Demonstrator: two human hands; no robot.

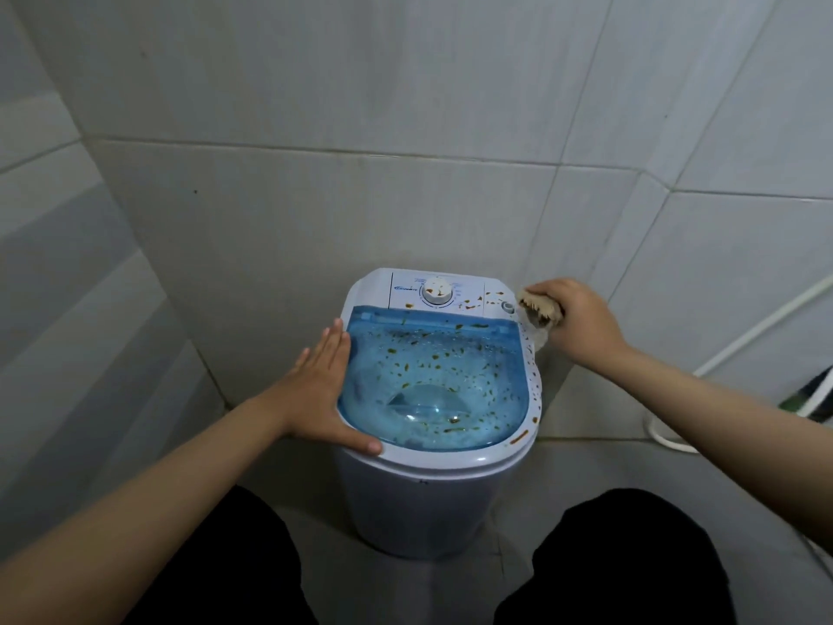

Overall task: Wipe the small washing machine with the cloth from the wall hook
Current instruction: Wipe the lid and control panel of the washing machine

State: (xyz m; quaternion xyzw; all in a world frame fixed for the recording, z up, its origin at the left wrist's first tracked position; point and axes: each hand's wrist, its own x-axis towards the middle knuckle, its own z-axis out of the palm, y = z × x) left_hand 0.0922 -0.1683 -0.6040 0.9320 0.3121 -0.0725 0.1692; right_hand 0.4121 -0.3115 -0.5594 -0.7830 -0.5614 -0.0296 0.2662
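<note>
A small white washing machine stands on the floor against the tiled wall. Its clear blue lid is down and speckled with brown and green stains. More stains mark the white control panel around the dial. My left hand lies flat with fingers extended on the machine's left rim. My right hand is closed on a bunched pale cloth, stained brown, at the machine's back right corner. The cloth touches the right rim there.
Grey tiled walls enclose the machine on the left, behind and on the right. A white hose runs down the right wall to the floor. A dark green object sits at the right edge. My knees in black trousers flank the machine.
</note>
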